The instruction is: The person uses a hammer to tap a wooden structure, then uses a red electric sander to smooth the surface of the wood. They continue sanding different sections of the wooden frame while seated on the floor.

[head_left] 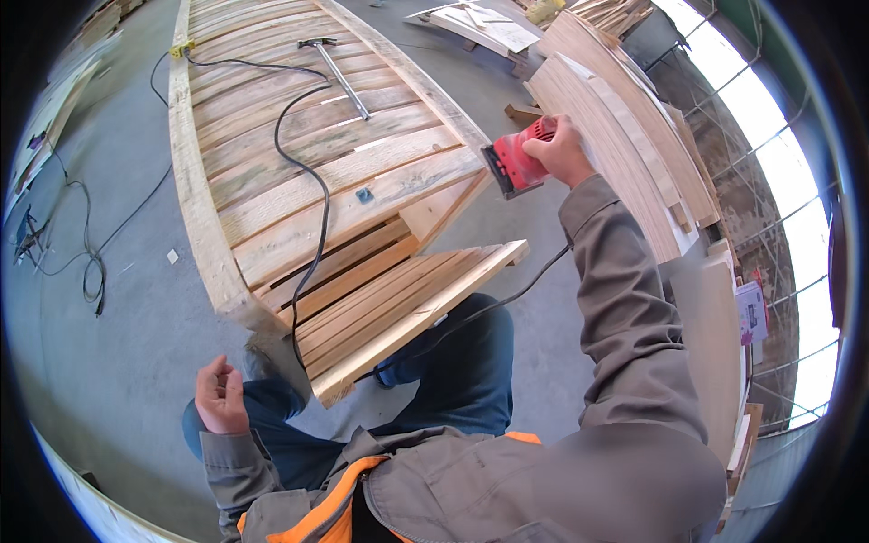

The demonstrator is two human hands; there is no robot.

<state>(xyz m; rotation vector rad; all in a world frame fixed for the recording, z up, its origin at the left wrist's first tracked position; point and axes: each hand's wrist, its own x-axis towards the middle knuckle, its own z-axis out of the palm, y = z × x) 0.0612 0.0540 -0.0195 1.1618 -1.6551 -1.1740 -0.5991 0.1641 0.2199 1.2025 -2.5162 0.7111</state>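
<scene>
Red sander (pixel 520 157), pale slatted frame (pixel 425 178), blue-grey floor (pixel 163 312)
The sander's red body goes black at its base, I see, and the cord (pixel 327 206) over there is black too; the frame runs in stripes of cream, straw and dull grey-brown, with a small blue patch (pixel 364 195) on one slat, while the stacked boards (pixel 593 140) are pinkish tan with fine streaky grain. The hammer (pixel 344 83) is silver with a dark head, the small block (pixel 183 49) yellow, the jacket (pixel 444 480) grey-brown edged in bright orange, the jeans (pixel 471 353) dark blue.
</scene>
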